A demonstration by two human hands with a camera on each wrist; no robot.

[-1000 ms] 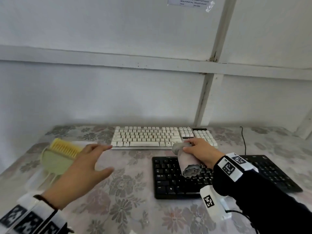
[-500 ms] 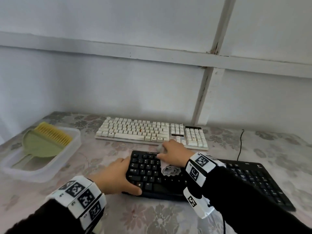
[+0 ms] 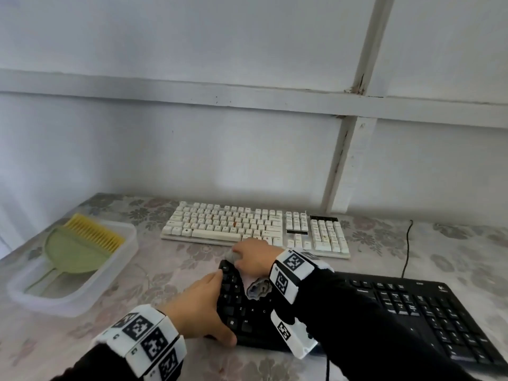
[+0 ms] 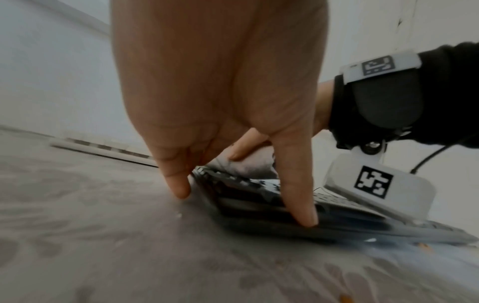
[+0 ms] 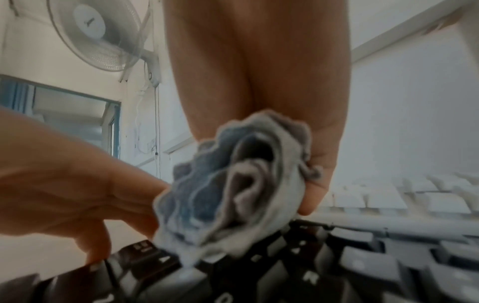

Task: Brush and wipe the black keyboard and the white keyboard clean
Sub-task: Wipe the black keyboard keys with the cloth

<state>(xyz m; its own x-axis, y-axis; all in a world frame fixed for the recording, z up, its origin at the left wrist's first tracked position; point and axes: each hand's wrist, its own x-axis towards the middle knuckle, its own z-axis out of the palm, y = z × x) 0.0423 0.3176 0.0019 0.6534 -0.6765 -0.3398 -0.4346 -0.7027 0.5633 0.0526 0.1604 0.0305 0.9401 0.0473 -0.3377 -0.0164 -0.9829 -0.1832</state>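
Observation:
The black keyboard [image 3: 406, 306] lies near me on the flowered table; its keys [image 5: 362, 264] fill the bottom of the right wrist view. My right hand [image 3: 254, 257] grips a crumpled grey cloth [image 3: 258, 288] and presses it on the keyboard's far left corner; the same cloth [image 5: 233, 188] bulges from the fist. My left hand [image 3: 202, 305] holds the keyboard's left end, thumb on the front edge and fingers at the side; its fingers [image 4: 300, 196] straddle the black keyboard [image 4: 259, 201]. The white keyboard [image 3: 255, 228] lies behind, untouched.
A clear plastic tray [image 3: 110, 279] at the left holds a green dustpan [image 3: 71, 251] and a yellow brush [image 3: 93, 232]. A black cable [image 3: 408, 243] runs from the black keyboard toward the wall. A wall fan [image 5: 98, 32] hangs high in the right wrist view.
My left hand came in from the left and took hold of the black keyboard's left end. My right hand slid the cloth leftward to the keyboard's far left corner.

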